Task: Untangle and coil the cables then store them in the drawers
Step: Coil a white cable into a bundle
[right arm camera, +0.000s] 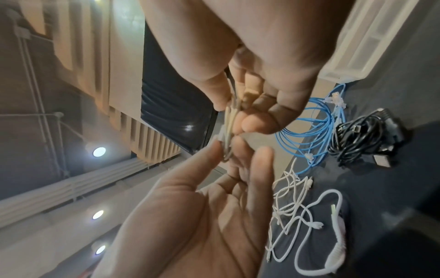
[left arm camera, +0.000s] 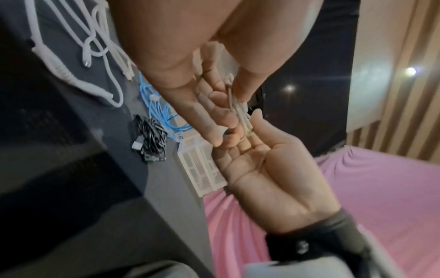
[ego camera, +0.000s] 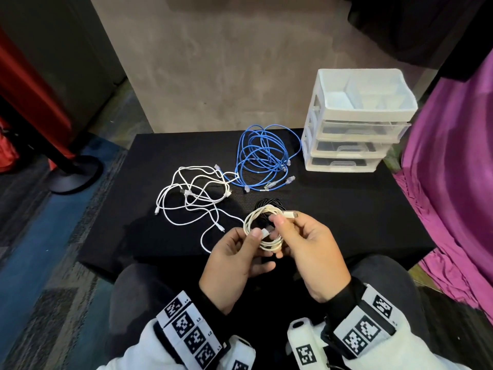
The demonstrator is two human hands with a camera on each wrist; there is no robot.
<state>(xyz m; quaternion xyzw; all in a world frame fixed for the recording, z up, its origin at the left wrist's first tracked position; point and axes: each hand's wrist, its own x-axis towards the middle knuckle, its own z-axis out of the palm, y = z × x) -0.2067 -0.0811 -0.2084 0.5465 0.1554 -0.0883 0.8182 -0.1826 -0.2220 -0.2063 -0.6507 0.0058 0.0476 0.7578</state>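
Note:
Both hands hold a small coil of cream cable [ego camera: 262, 236] above the near edge of the black table [ego camera: 346, 209]. My left hand [ego camera: 253, 237] pinches one plug against the loops with its thumb. My right hand [ego camera: 282, 235] grips the coil's right side, and the other plug sticks out past its thumb. The wrist views show the coil [left arm camera: 238, 111] [right arm camera: 228, 122] edge-on between the fingers of both hands. On the table lie a tangle of white cables [ego camera: 194, 198], a loose heap of blue cables [ego camera: 264, 156] and a black cable bundle [ego camera: 269, 204]. A white drawer unit [ego camera: 354, 121] stands at the far right.
The unit has three clear drawers, all pushed in, and a divided tray on top. Purple cloth [ego camera: 453, 169] hangs close on the right. A black stand base [ego camera: 77, 174] and a red object sit on the floor to the left. My knees are against the table's near edge.

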